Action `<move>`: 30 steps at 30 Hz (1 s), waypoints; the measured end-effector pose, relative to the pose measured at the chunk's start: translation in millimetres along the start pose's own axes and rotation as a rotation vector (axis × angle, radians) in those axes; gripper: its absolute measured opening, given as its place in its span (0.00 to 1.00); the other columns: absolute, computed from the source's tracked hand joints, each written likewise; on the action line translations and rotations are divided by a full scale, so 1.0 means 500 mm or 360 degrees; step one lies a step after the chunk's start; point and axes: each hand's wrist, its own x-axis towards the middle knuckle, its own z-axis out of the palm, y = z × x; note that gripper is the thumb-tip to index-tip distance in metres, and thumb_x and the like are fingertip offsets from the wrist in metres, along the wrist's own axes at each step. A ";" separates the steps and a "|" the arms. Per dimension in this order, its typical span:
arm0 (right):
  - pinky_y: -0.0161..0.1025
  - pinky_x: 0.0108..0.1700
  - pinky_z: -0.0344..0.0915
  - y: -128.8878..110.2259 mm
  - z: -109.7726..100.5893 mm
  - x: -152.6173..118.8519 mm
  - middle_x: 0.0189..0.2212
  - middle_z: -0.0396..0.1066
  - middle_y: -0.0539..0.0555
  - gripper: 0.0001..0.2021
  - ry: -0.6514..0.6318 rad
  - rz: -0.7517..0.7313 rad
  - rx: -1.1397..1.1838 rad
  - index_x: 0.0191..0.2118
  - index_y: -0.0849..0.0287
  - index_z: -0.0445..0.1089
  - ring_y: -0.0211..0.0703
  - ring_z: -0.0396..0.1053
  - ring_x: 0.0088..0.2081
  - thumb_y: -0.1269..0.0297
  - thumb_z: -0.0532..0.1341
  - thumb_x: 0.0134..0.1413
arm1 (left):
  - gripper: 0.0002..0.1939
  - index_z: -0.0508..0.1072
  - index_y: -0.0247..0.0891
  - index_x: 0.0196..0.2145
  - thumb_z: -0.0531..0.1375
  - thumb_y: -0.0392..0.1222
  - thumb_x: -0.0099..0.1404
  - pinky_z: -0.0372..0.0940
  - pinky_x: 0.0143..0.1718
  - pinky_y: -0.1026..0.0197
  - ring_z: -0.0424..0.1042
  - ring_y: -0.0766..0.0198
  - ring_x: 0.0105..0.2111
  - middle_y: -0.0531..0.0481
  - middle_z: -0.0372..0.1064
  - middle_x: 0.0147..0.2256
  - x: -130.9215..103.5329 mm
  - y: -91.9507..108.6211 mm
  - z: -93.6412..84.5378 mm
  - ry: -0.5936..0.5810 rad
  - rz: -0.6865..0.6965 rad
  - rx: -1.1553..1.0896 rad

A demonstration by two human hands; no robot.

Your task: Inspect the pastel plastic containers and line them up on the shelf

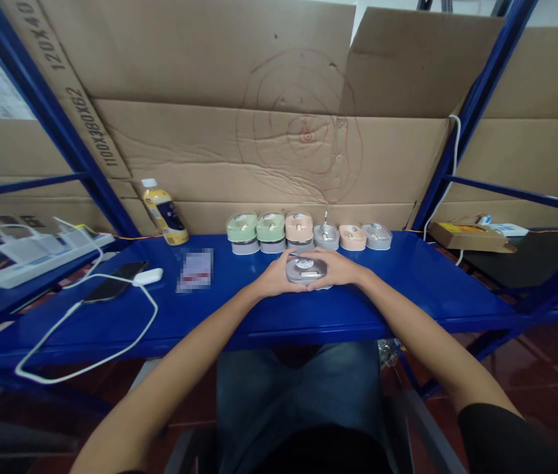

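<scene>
Between my two hands is a small grey lidded box (307, 268) with a clear top, a round label and a pale bar on its front. My left hand (279, 275) wraps its left end, and my right hand (336, 268) wraps its right end. It is near the middle of the blue shelf; whether it touches the surface I cannot tell. Behind it stands a row of similar boxes: a green box (242, 228), another green box (270, 228) and a peach box (299, 227) stacked on grey ones, then a grey box (327, 236), a lower peach box (352, 237) and a grey box (378, 236).
A yellow drink bottle (166, 214) stands at the back left, with a blurred-out packet (195, 270) before it. A dark phone (116, 282), white cable (147, 322) and power strip (46, 261) lie further left. Cardboard (199, 145) backs the blue shelf (431, 283). An open carton (471, 237) sits right.
</scene>
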 end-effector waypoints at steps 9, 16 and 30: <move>0.60 0.58 0.70 -0.009 -0.023 -0.157 0.54 0.69 0.61 0.49 0.0140 0.0212 -0.0155 0.73 0.49 0.58 0.61 0.71 0.54 0.40 0.73 0.48 | 0.51 0.56 0.39 0.67 0.74 0.58 0.54 0.62 0.65 0.38 0.71 0.43 0.60 0.37 0.72 0.57 -0.016 -0.004 -0.013 -0.0071 -0.0037 0.0094; 0.56 0.58 0.68 0.083 -0.150 -0.334 0.55 0.71 0.61 0.43 0.0485 0.0662 -0.0505 0.68 0.53 0.64 0.61 0.71 0.54 0.39 0.70 0.50 | 0.35 0.62 0.41 0.61 0.67 0.56 0.62 0.67 0.61 0.39 0.75 0.48 0.54 0.41 0.75 0.51 -0.008 -0.011 -0.010 -0.0024 0.0056 0.0187; 0.57 0.57 0.64 0.232 -0.201 -0.076 0.58 0.65 0.76 0.44 0.1016 0.1878 -0.0880 0.62 0.64 0.65 0.71 0.68 0.58 0.36 0.69 0.49 | 0.32 0.64 0.42 0.59 0.67 0.55 0.62 0.68 0.61 0.41 0.76 0.49 0.53 0.42 0.75 0.51 -0.006 -0.015 -0.007 -0.0009 0.0069 0.0195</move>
